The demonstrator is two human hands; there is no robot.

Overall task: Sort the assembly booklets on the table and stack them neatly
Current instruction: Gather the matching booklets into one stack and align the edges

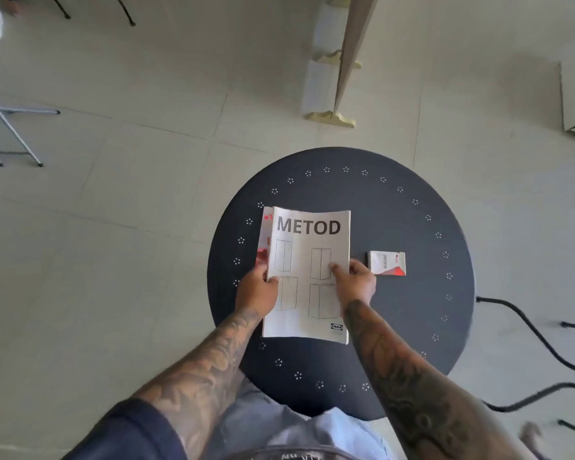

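While both hands are working over the round dark table point(395, 210), the left hand point(257, 288) is gripping the left edge of the METOD booklet point(307, 277), and the right hand point(357, 280) is pressing fingers down on its cover near the right edge. Beneath that booklet, just beyond the left hand, a red-and-white booklet point(262, 247) is peeking out, so the pile is not yet squared. Just to the right of the right hand, a small folded leaflet point(387, 263) is lying apart from the pile, untouched.

To do this step well, in my judgement, the left hand should be drawing the top booklet leftward until its edges are matching the one below, with the right hand keeping the sheets flat.

Legible writing: "METOD" in bold capitals across the cover's far end, four cabinet outline drawings, and an IKEA logo at the near right corner. Lettering on the leaflet is too small to read.
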